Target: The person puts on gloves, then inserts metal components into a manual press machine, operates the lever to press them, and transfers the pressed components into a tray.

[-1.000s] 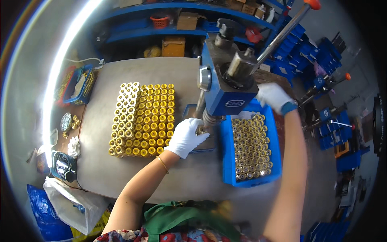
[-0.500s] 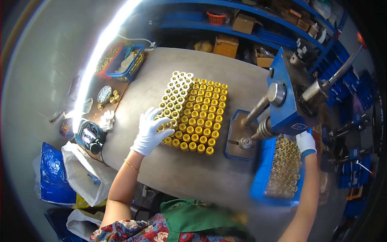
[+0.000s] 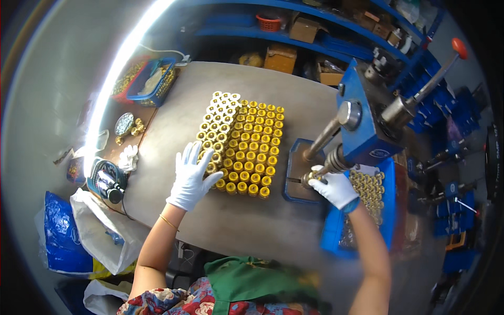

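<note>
White-gloved, my left hand (image 3: 190, 178) is spread open at the near-left edge of a block of small round brass fittings (image 3: 255, 147) standing upright in rows. Along the block's left side, an upper layer with white rings (image 3: 216, 122) rises above the rest. My right hand (image 3: 336, 190), gloved too, reaches over the base of a blue lever press (image 3: 367, 121). Its fingertips pinch a small brass fitting (image 3: 306, 181) at the holder under the press's spindle; the fingers partly cover it.
A blue bin (image 3: 389, 210) of loose brass fittings stands right of the press. The press lever ends in a red knob (image 3: 459, 48). At the far left are a blue basket (image 3: 152, 97) and white gloves (image 3: 128, 157). Blue shelves (image 3: 294, 39) run behind the table.
My right hand has moved left from the blue bin to the press base, bringing a brass fitting. My left hand has opened out at the block's edge. The whole view has shifted slightly.
</note>
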Motion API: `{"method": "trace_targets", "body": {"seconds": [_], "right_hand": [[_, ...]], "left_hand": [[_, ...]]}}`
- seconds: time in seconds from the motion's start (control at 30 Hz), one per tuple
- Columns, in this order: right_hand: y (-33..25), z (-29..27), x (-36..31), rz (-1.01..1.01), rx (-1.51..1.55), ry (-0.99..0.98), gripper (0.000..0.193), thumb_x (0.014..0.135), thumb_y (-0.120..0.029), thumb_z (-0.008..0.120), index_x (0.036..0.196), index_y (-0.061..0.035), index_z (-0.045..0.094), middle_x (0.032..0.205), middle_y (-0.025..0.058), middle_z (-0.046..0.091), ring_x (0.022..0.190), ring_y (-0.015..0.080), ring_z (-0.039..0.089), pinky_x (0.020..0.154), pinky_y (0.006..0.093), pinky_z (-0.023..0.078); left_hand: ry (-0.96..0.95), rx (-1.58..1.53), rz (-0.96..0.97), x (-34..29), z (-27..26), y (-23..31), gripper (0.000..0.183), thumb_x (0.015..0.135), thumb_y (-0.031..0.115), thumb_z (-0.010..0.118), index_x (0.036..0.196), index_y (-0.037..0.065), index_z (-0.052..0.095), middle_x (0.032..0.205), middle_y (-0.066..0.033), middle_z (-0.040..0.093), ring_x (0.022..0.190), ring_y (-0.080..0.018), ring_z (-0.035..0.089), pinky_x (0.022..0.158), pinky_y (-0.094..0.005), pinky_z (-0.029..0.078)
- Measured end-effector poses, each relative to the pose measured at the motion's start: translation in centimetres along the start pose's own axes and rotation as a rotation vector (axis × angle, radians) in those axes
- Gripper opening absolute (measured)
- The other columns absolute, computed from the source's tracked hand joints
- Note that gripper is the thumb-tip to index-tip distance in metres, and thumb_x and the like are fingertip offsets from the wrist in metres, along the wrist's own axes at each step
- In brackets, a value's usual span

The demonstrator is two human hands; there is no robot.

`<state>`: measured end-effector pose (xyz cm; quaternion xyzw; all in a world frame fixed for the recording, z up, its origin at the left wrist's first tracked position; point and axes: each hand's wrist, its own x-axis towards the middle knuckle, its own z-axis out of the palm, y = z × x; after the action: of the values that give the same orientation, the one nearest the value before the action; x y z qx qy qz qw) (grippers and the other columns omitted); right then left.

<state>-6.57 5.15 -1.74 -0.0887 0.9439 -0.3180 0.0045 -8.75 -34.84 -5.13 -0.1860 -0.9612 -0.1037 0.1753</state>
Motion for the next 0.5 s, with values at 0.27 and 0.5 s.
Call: {"method": "trace_targets", "body": {"seconds": [0.27, 0.5], "right_hand": [[-9.7, -16.8, 5.9, -0.193, 1.54, 0.57, 0.04, 0.102, -0.036, 0.047, 0.113, 0.0003, 0.06, 0.107, 0.0096, 0.064, 0.1, 0.0183, 0.059, 0.089, 0.0369, 0.047], [-11.6, -22.9, -12.9, 0.016, 0.708, -0.09, 0.043, 0.093, -0.037, 0.053, 0.11, 0.002, 0.061, 0.106, 0.0056, 0.064, 0.101, 0.0195, 0.057, 0.088, 0.0352, 0.043]], "left_hand": [[-0.133, -0.765, 0.234, 6.7, 2.9, 14.7, 0.055, 0.078, 0.033, 0.078, 0.121, 0.002, 0.062, 0.12, -0.0187, 0.062, 0.113, -0.0349, 0.058, 0.096, -0.0407, 0.048], [-0.13, -0.744, 0.263, 8.8, 7.8, 18.9, 0.041, 0.074, 0.034, 0.078, 0.101, 0.004, 0.07, 0.095, -0.0126, 0.068, 0.094, -0.0327, 0.064, 0.085, -0.042, 0.051]]}}
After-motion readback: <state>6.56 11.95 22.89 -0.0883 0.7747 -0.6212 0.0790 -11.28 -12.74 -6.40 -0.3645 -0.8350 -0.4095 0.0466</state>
